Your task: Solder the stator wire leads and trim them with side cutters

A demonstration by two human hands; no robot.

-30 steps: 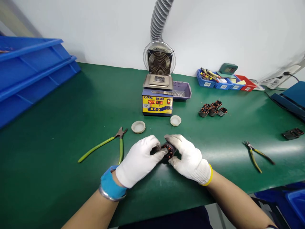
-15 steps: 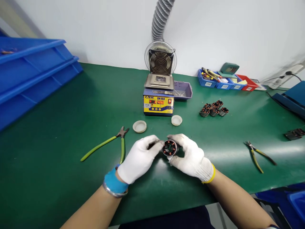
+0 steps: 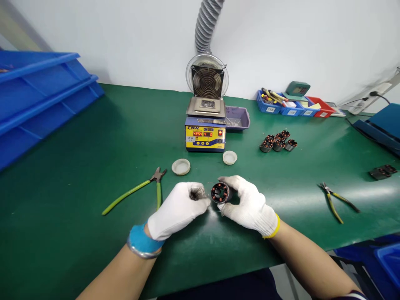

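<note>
Stator (image 3: 226,192) in your right hand (image 3: 246,204), ring end tilted up toward you, its copper windings showing around a hollow core. Take it as the hub of a clock, with 12 toward the wall (image 3: 140,46). Your right hand comes in from between 3 and 4, fingers and thumb wrapped around the body; whether the far end touches the green bench (image 3: 78,141) you cannot tell. At 8 to 9, your left hand (image 3: 180,205) is just beside the ring and apart from it, its smudged fingers curled toward the thumb; whether they pinch anything small you cannot tell.

Green pliers (image 3: 155,177) lie spread at between 9 and 10, one handle running behind your left hand. One dish (image 3: 181,167) sits at 10, a smaller cup (image 3: 230,157) at just past 12. Between 11 and 12 stands the yellow-fronted unit (image 3: 205,141) marked CM 558, with a fan (image 3: 208,82) behind and a hose (image 3: 206,27) above. A purple tray (image 3: 240,126) sits close by its right side.

More stators (image 3: 279,145) cluster between 1 and 2, nearer you than the blue bins (image 3: 269,109) and the red bin (image 3: 324,112). Smaller pliers (image 3: 329,192) lie open at 3, and blue crates (image 3: 40,100) stand at 10, well apart from your hands.
</note>
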